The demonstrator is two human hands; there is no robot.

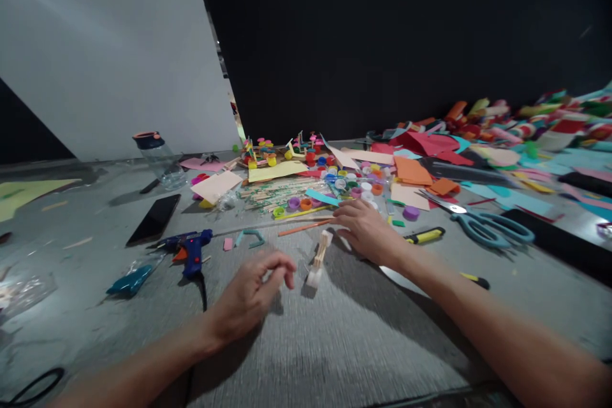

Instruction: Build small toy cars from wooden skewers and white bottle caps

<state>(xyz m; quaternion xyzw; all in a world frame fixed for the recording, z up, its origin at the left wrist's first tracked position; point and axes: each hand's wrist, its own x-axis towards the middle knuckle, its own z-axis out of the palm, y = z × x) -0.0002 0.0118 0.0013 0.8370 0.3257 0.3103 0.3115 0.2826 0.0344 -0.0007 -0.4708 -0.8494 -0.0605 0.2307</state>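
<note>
My left hand [255, 290] hovers above the table with its fingers loosely curled, slightly blurred, and nothing shows in it. To its right lies a small wooden-stick piece [319, 258] with a pale block at each end. Beyond that piece, my right hand [366, 229] reaches low over the table, fingers spread. Its fingertips are by the right end of an orange stick [306, 227]; whether they touch it I cannot tell. A light-blue strip [322, 197] and several coloured bottle caps [306, 204] lie just past the fingers.
A blue hot glue gun [191, 252], phone [155, 220] and water bottle [160, 159] are on the left. Scissors [492, 226] and a yellow utility knife [425, 235] lie right. Thin patterned sticks [277, 194], orange paper [414, 171] and small colourful models [261, 150] crowd the back.
</note>
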